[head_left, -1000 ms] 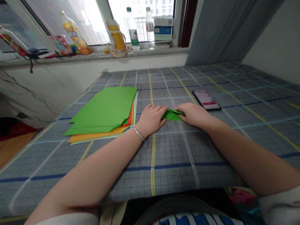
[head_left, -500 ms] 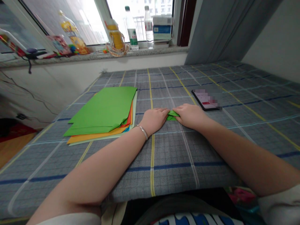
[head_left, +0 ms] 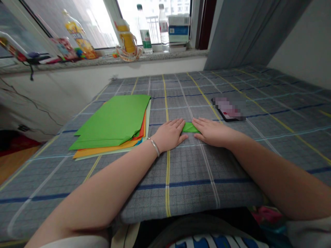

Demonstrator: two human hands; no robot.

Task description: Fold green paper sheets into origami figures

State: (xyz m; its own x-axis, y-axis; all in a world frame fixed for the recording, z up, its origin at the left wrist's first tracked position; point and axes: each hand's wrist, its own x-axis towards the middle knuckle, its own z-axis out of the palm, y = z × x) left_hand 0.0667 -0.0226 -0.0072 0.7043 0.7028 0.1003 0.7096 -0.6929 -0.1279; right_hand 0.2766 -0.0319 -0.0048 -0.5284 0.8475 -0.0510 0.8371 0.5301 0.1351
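A small folded piece of green paper (head_left: 190,127) lies on the checked cloth, its middle showing between my hands. My left hand (head_left: 171,133) rests flat over its left end, fingers stretched out and thumb apart, with a silver bangle on the wrist. Over the right end lies my right hand (head_left: 212,132), also flat with the fingers extended. Both ends of the paper are hidden under the fingers. Left of my left hand sits a stack of coloured paper (head_left: 113,120), green on top with orange, red and pale sheets below.
A phone (head_left: 229,109) lies beyond my right hand on the grey checked cloth (head_left: 191,193). Along the windowsill (head_left: 155,56) stand a clear bottle with a green label (head_left: 145,34), another bottle (head_left: 163,31), a yellow container (head_left: 128,39) and a blue-and-white box (head_left: 178,31).
My fingers have gone from gripping the folded green paper to lying flat on it. The hands are slightly farther apart, and the paper now looks flatter.
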